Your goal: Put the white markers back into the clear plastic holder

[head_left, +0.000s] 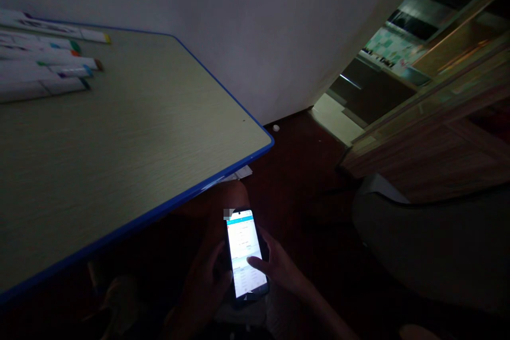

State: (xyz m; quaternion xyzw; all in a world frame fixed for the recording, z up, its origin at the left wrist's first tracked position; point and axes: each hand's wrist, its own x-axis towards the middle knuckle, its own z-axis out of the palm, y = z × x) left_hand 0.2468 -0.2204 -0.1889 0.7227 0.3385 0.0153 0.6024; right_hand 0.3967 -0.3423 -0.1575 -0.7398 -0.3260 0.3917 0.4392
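Observation:
A phone with a bright white screen and a blue bar near its top is held upright over my lap, below the table edge. My left hand is wrapped round its left side, dim in the shadow. On the right side, my right hand grips the phone, its thumb lying over the lit screen. The backs of both hands' fingers are hidden or dark.
A pale table with a blue rim fills the left. Several white markers with coloured ends lie on it. A small white object sits on the dark floor. At the right stand a dark chair and a wooden-framed doorway showing a kitchen.

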